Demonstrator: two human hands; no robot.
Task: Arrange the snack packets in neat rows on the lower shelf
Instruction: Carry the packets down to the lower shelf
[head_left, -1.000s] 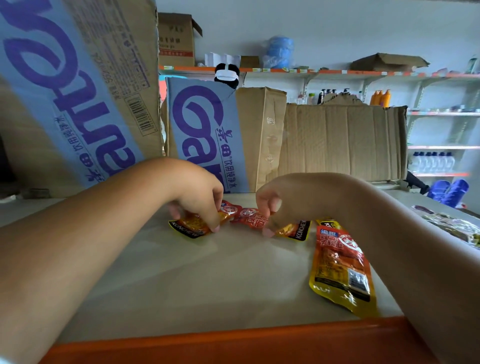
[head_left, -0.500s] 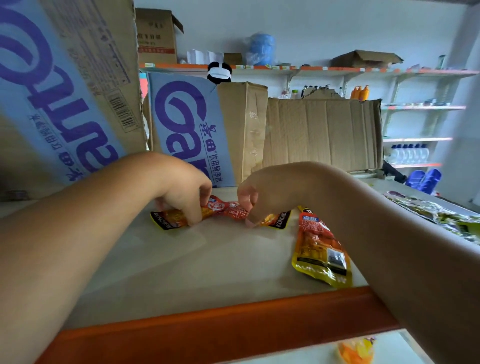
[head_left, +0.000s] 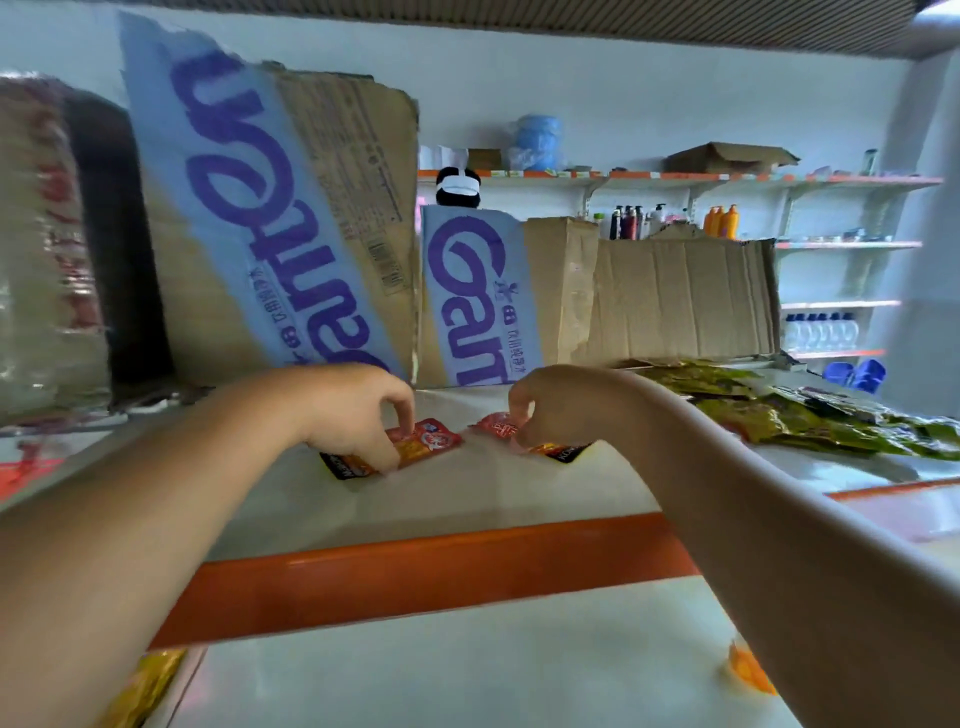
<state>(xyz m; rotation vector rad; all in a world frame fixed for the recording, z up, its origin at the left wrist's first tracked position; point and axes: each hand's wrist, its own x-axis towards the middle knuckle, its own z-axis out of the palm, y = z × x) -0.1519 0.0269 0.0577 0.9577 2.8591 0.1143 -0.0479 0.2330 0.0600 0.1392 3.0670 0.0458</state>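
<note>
Two hands draw apart two small red snack packets on a shop shelf.

The left hand (head_left: 358, 415) pinches the left packet (head_left: 431, 440) with curled fingers; the right hand (head_left: 550, 410) pinches the right packet (head_left: 493, 424). Half a second ago the packets overlapped; now a gap separates them, probably starting a row. Cardboard boxes (head_left: 311, 234) stand close behind and green packets (head_left: 805, 415) crowd the right. The shelf (head_left: 467, 499) lies bare toward its orange front edge (head_left: 441, 566).

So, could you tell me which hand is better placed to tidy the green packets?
Right. The green packets lie right of the right hand on the shelf; the left hand would have to cross. Now the hands pinch the left red packet and the right red packet.
</note>
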